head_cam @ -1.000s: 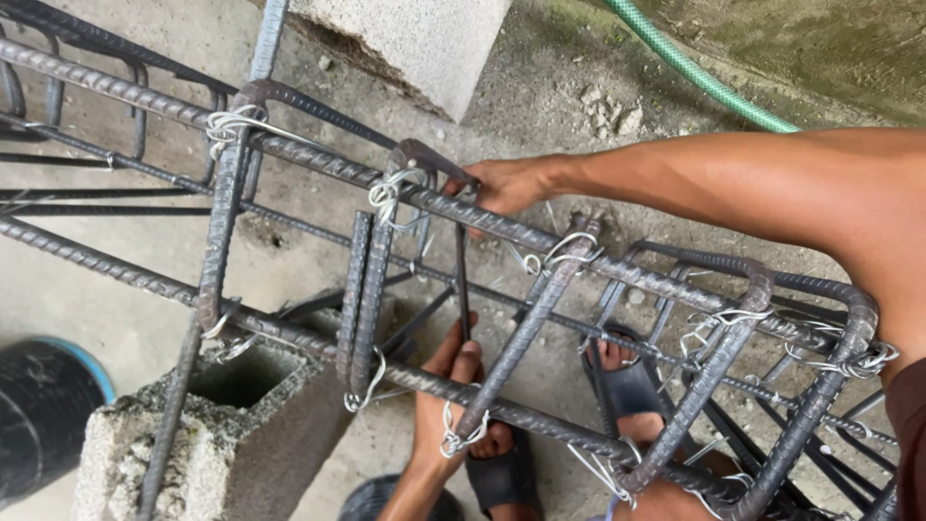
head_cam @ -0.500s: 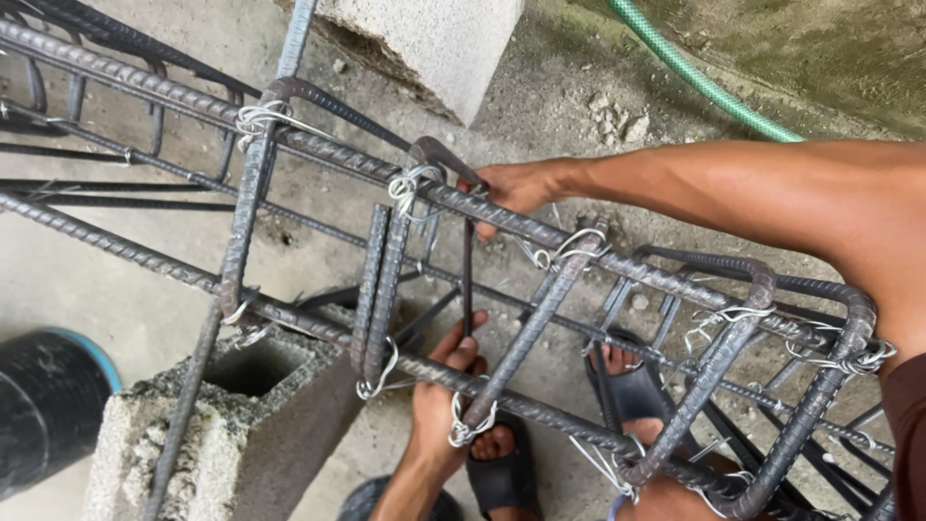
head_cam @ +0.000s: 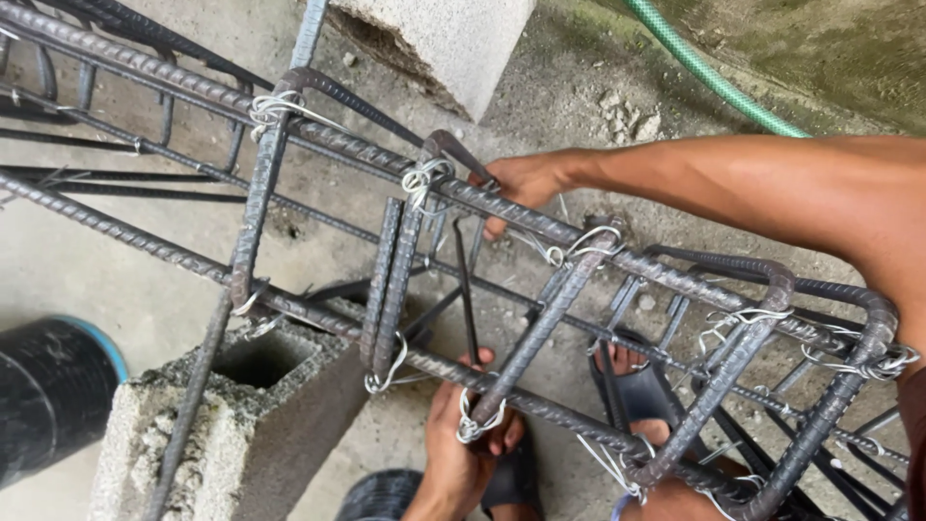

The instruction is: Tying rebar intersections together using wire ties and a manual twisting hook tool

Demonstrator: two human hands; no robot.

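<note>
The rebar cage (head_cam: pixel 540 289) lies propped on a hollow concrete block (head_cam: pixel 241 405). The right hand (head_cam: pixel 521 183) steadies its top bar, fingers curled round it; the left hand (head_cam: pixel 463 434) pinches a thin hooked tool (head_cam: pixel 466 289) by the lower wire tie (head_cam: pixel 477 420)

Rebar cage (head_cam: pixel 598 260): ribbed steel bars, dark grey-brown, matt, with patches of dull rust tone; surface ridged and rough throughout. Tie wire (head_cam: pixel 424 178) at the joints: thin bare metal, pale silver, faintly shiny, twisted into loops. Right hand (head_cam: pixel 526 183) grips an upper bar, left hand (head_cam: pixel 463 449) a lower one; both bare skin, dusty. Concrete block (head_cam: pixel 231 425) under the cage: grey, coarse, porous, crumbly at the edges. Second block (head_cam: pixel 444 43): the same gritty finish, paler. Floor (head_cam: pixel 116 270): raw cement, matt, uneven, dusted with grit. Hose (head_cam: pixel 714 82): green plastic, smooth, slight sheen. Pipe (head_cam: pixel 48 396): black plastic, matt, blue rim. Sandals (head_cam: pixel 641 391): dark rubber, dull.
</note>
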